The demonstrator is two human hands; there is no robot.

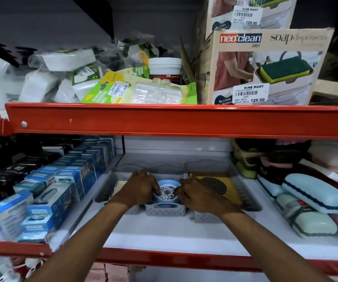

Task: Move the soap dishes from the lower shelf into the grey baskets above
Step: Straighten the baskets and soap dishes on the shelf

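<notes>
On the white shelf (164, 231), at centre: we see three grey baskets side by side, the middle basket (165, 209) holding a round blue soap dish (169, 192).
Edges: a red shelf beam (184, 121) runs overhead at 12 o'clock; a red front lip (164, 259) at 6 o'clock.
Open room: bare white shelf lies between the baskets and the front lip; blue boxes (48, 192) crowd 9 o'clock, soap cases (314, 192) crowd 3 o'clock.
Soap dish, facing: its patterned insert faces up and slightly toward us; being round, it shows no long axis.
Left hand (141, 188): fingers curled on the dish's 9 o'clock rim, gripping it.
Right hand (198, 193): fingers curled on the 3 o'clock rim, gripping it.
Right basket (245, 198): we note a yellow dish (215, 186) with a dark perforated oval, long axis toward 12 o'clock.
Left basket (105, 192): a cream dish (119, 188), mostly hidden by the left hand.
</notes>
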